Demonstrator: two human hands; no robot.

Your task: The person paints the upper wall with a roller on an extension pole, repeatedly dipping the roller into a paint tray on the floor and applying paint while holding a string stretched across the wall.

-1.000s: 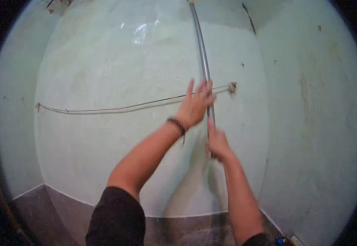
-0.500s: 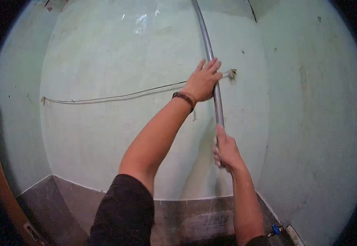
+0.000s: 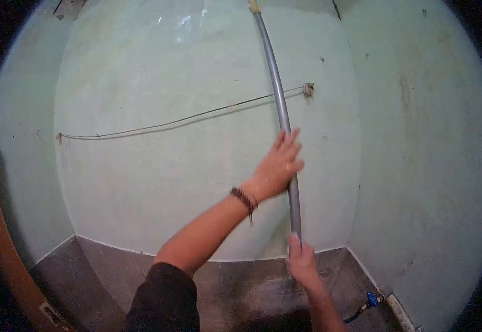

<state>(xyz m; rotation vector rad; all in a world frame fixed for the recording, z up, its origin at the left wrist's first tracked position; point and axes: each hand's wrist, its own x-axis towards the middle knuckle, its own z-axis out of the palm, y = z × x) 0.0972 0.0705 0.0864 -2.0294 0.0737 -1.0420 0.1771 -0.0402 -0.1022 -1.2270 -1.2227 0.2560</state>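
Observation:
A long grey pole (image 3: pixel 274 77) rises at a slight tilt in front of the wall, with a yellowish piece at its upper end by the top edge of the view. Around its middle is my left hand (image 3: pixel 277 166), its fingers loosely bent over the pole and partly spread at the tips; a dark beaded bracelet (image 3: pixel 244 200) circles that wrist. Lower down, my right hand (image 3: pixel 302 260) is closed around the pole near its bottom end, thumb pointing up along it. The pole's lowest part is hidden by that hand.
A thin cord (image 3: pixel 180 119) runs across the pale green wall (image 3: pixel 158 188) to a knotted bundle (image 3: pixel 308 89), passing behind the pole. Brown tiles (image 3: pixel 224 282) cover the lower wall. A blue valve (image 3: pixel 372 299) sits low right; an orange-brown door edge (image 3: pixel 3 249) stands left.
Both hands and the pole have come down, bringing the pole's yellowish upper end into view. The hands keep about the same spacing along it.

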